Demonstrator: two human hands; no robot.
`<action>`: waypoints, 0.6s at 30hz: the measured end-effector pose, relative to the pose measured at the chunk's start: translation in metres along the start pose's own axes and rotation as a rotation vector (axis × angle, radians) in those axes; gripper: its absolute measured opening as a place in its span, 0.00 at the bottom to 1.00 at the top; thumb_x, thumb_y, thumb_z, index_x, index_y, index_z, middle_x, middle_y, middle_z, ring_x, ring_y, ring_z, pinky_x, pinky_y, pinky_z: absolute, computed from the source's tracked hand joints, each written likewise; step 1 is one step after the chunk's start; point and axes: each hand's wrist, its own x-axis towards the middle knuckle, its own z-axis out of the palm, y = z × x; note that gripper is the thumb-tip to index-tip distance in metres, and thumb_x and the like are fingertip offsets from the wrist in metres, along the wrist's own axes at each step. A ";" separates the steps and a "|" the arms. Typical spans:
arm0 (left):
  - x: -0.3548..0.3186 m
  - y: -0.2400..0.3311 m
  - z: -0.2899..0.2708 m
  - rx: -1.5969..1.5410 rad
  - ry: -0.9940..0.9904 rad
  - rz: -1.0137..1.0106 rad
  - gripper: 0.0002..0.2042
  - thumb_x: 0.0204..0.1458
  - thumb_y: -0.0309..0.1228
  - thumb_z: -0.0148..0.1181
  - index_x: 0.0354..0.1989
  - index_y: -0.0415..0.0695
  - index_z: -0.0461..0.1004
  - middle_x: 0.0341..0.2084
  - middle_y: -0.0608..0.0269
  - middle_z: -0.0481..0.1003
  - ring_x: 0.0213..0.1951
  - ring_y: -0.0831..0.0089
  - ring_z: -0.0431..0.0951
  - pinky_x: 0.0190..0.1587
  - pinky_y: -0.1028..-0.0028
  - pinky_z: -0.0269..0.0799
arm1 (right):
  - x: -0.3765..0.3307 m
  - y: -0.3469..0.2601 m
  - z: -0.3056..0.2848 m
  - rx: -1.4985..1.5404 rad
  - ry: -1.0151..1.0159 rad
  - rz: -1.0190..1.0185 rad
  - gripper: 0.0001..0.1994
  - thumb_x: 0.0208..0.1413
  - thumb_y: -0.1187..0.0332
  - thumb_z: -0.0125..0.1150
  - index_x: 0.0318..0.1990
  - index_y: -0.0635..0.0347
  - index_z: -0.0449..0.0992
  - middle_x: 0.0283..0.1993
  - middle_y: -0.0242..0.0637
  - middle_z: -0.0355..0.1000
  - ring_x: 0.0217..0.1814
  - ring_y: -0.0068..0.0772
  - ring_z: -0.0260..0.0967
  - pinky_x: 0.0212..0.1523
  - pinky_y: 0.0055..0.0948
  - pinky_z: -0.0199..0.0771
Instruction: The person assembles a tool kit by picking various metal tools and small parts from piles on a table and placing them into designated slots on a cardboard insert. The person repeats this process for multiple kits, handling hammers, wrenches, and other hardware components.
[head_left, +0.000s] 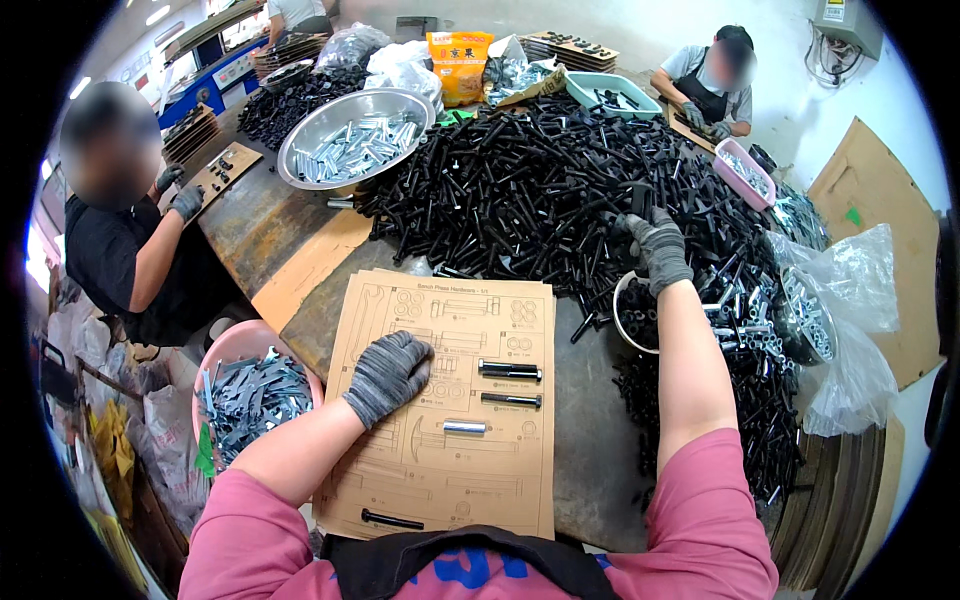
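My left hand, in a grey knit glove, lies on a printed brown cardboard sheet with its fingers lowered onto the drawings. Several pieces rest on that sheet: a thick black bolt, a thinner black bolt below it, a silver metal sleeve and a long black bolt near the lower edge. My right hand, gloved alike, reaches into the large heap of black bolts. Its fingers close around a dark bolt at the heap's surface; the fingertips partly blend into the black pieces.
A steel bowl of silver sleeves stands far left, a pink basin of flat metal pieces near left. Beside my right forearm are a white-rimmed tub and a clear plastic bag. Co-workers sit at left and far right.
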 end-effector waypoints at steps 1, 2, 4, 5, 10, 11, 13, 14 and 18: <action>-0.001 -0.001 0.001 0.003 -0.009 -0.007 0.06 0.42 0.30 0.54 0.28 0.41 0.72 0.24 0.55 0.69 0.29 0.58 0.70 0.33 0.65 0.67 | -0.014 -0.011 0.000 0.083 -0.030 -0.005 0.10 0.44 0.67 0.57 0.36 0.56 0.72 0.19 0.28 0.65 0.13 0.19 0.56 0.15 0.22 0.56; -0.001 -0.001 0.002 0.004 -0.009 -0.012 0.06 0.42 0.30 0.54 0.28 0.41 0.72 0.24 0.55 0.69 0.29 0.58 0.70 0.34 0.64 0.67 | -0.031 -0.020 0.000 0.168 -0.113 -0.027 0.08 0.42 0.68 0.59 0.33 0.55 0.72 0.17 0.26 0.64 0.13 0.18 0.55 0.14 0.20 0.55; -0.002 -0.001 0.002 0.006 -0.011 -0.021 0.06 0.42 0.30 0.54 0.28 0.41 0.72 0.24 0.54 0.69 0.29 0.58 0.71 0.34 0.64 0.67 | -0.070 -0.032 0.004 0.279 -0.188 -0.015 0.08 0.41 0.69 0.60 0.31 0.56 0.70 0.19 0.25 0.65 0.11 0.16 0.53 0.11 0.15 0.51; -0.002 -0.002 0.002 0.011 -0.019 -0.019 0.07 0.43 0.30 0.53 0.29 0.42 0.72 0.25 0.54 0.70 0.30 0.58 0.71 0.34 0.64 0.67 | -0.087 -0.033 0.006 0.284 -0.235 -0.023 0.09 0.40 0.68 0.61 0.32 0.56 0.71 0.18 0.25 0.64 0.12 0.16 0.54 0.13 0.16 0.53; -0.003 -0.004 0.007 0.032 0.002 -0.028 0.08 0.44 0.32 0.52 0.30 0.43 0.72 0.26 0.54 0.70 0.31 0.57 0.71 0.36 0.65 0.67 | -0.180 -0.039 0.031 -0.004 -0.564 -0.078 0.16 0.42 0.66 0.59 0.41 0.62 0.71 0.26 0.34 0.70 0.22 0.24 0.64 0.25 0.21 0.66; -0.003 -0.007 0.009 0.037 0.047 0.006 0.06 0.43 0.31 0.54 0.28 0.44 0.72 0.25 0.55 0.70 0.30 0.57 0.71 0.34 0.65 0.67 | -0.190 -0.028 0.039 -0.124 -0.648 -0.328 0.17 0.43 0.65 0.58 0.42 0.62 0.70 0.28 0.38 0.71 0.26 0.30 0.67 0.29 0.25 0.67; -0.005 -0.009 0.009 0.004 0.033 0.002 0.07 0.43 0.31 0.54 0.29 0.43 0.72 0.25 0.55 0.70 0.31 0.57 0.71 0.34 0.65 0.67 | -0.217 -0.022 0.056 -0.421 -0.829 -0.541 0.19 0.45 0.61 0.56 0.45 0.60 0.69 0.34 0.46 0.71 0.36 0.44 0.69 0.38 0.33 0.69; -0.004 -0.009 0.007 -0.021 0.031 0.008 0.07 0.43 0.31 0.54 0.30 0.43 0.73 0.26 0.55 0.71 0.31 0.57 0.71 0.35 0.65 0.67 | -0.228 -0.021 0.067 -0.512 -0.952 -0.572 0.18 0.46 0.59 0.54 0.42 0.61 0.69 0.33 0.46 0.71 0.35 0.44 0.69 0.38 0.34 0.69; -0.010 -0.011 0.000 -0.237 0.020 -0.132 0.08 0.47 0.30 0.54 0.34 0.42 0.73 0.30 0.54 0.71 0.34 0.60 0.72 0.39 0.68 0.67 | -0.270 -0.020 0.105 -0.842 -1.042 -0.661 0.11 0.47 0.61 0.50 0.32 0.60 0.70 0.28 0.43 0.70 0.33 0.42 0.70 0.34 0.36 0.70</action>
